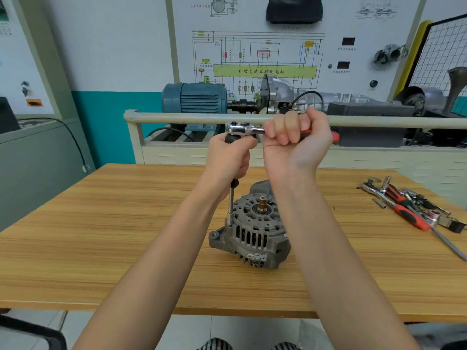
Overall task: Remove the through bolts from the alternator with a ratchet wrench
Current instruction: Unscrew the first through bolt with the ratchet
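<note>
From the head camera, a grey cast-metal alternator [252, 233] sits on a light wooden workbench [101, 236], roughly at the middle of the top, its brass-coloured shaft stub [262, 202] pointing up. A long chrome extension bar with a socket at its lower end [231, 205] stands upright on the alternator's left edge, where the socket meets the housing; the bolt head under it is hidden.

The left hand [227, 157] is curled round the black upper grip of that extension bar, above the alternator, with the fingers wrapped closed on it. Directly on top of the bar sits the shiny chrome head of a ratchet wrench [242, 128], whose handle runs out to the right. The right hand [295, 137] is clenched in a full fist round that handle, knuckles toward the camera; a red tip of the handle pokes out past the fist on the right.

At the far right of the workbench lies a loose pile of tools [414, 208]: red-and-black handled drivers, chrome sockets and a second ratchet, well apart from the alternator.

Beyond the bench stands a cream-coloured training rig with a horizontal rail [177, 118], carrying a blue electric motor [194, 97] coupled to a silver gearbox. Behind it a white wall board [265, 54] shows a coloured wiring diagram. A grey cabinet [38, 160] stands to the left.
</note>
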Available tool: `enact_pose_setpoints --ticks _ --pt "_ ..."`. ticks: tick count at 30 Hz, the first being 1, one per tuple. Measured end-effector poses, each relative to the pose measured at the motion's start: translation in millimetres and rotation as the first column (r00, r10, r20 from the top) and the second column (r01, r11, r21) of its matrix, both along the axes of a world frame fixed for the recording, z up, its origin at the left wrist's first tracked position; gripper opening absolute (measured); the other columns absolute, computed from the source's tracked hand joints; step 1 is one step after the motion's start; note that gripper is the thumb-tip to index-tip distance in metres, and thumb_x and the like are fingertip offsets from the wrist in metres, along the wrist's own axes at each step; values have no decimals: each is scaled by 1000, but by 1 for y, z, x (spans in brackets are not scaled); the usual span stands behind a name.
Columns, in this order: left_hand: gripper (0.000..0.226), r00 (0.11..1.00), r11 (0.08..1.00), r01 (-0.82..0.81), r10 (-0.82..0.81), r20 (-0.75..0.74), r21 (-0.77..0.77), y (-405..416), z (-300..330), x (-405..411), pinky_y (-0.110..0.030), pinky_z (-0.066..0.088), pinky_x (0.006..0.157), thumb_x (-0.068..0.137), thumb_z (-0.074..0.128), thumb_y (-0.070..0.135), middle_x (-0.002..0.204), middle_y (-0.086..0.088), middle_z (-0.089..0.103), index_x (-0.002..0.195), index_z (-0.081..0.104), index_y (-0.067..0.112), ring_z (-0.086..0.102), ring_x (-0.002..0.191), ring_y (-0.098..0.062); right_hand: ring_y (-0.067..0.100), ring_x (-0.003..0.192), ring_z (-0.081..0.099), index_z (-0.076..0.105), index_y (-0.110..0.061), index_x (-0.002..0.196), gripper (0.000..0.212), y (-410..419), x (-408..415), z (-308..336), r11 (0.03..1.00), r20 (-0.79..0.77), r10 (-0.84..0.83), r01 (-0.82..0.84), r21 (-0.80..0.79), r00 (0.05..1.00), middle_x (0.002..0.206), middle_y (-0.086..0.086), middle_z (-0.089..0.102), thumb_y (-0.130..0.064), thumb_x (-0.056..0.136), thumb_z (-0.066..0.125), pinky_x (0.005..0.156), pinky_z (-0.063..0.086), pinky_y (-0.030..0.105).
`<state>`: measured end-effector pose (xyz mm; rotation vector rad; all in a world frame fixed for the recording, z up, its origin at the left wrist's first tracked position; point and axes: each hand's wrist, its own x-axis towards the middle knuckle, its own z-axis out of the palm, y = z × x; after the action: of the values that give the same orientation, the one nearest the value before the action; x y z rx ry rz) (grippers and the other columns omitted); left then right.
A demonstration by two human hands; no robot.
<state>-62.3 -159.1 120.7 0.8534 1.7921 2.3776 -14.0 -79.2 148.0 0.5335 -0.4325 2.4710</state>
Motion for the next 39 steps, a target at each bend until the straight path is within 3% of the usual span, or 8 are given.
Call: enact_pose_setpoints --ticks 4,6,8,15,22,27,34,39 --pt "42 987 986 -161 160 -12 -46 7 1 4 -20 18 39 86 55 -3 40 8 31 56 34 18 23 36 -8 17 45 33 42 -18 53 39 -39 16 -18 747 -245 -582 629 215 775 45 -3 37 -5 89 42 54 33 35" --pt "45 975 973 -220 218 -43 -64 7 1 5 -21 20 39 88 54 -2 39 10 32 54 33 17 25 37 -5 18 48 35 45 -22 61 32 -50 19 -23 583 -328 -685 760 287 650 51 -3 39 -7 89 44 53 33 38" --pt "44 972 971 -232 230 -40 -50 4 1 6 -20 20 39 88 54 -2 40 9 32 54 33 17 25 37 -5 18 47 33 44 -22 62 32 -50 19 -20 566 -340 -680 760 319 649 51 -3 39 -6 89 45 50 30 39" --pt "37 997 998 58 -57 -43 19 -11 -3 -1 -20 22 38 85 56 -7 44 3 32 60 39 14 26 37 -11 12 35 20 32 -19 42 50 -12 2 2 978 -122 -125 143 152 985 37 -4 23 -7 91 34 43 24 26" --pt "29 956 957 290 -290 -53 -6 -19 3 -7 -20 29 38 75 59 9 41 1 37 51 44 15 31 33 -12 11 27 19 31 -16 41 50 13 -32 14 932 107 362 -359 -44 926 33 -4 21 -13 91 35 33 21 19" --pt "35 969 969 249 -249 -3 -9 -14 1 -5 -16 19 36 76 56 12 36 3 28 48 35 16 20 28 -10 12 26 20 29 -16 39 57 20 -38 13 889 118 457 -449 -86 882 33 -3 21 -16 96 32 31 21 21" --pt "42 997 996 -80 80 1 30 1 0 3 -16 16 37 85 53 -7 41 7 27 58 33 18 18 35 -8 13 38 21 31 -17 55 41 -8 4 -3 993 -58 -94 98 72 994 40 -3 25 -11 95 35 45 29 27" --pt "40 979 979 -200 199 -31 -26 9 1 7 -19 21 39 86 55 -7 41 9 32 59 36 16 24 39 -5 16 47 36 44 -20 59 36 -43 19 -23 625 -343 -645 730 276 683 48 -2 38 -2 91 42 53 33 37"
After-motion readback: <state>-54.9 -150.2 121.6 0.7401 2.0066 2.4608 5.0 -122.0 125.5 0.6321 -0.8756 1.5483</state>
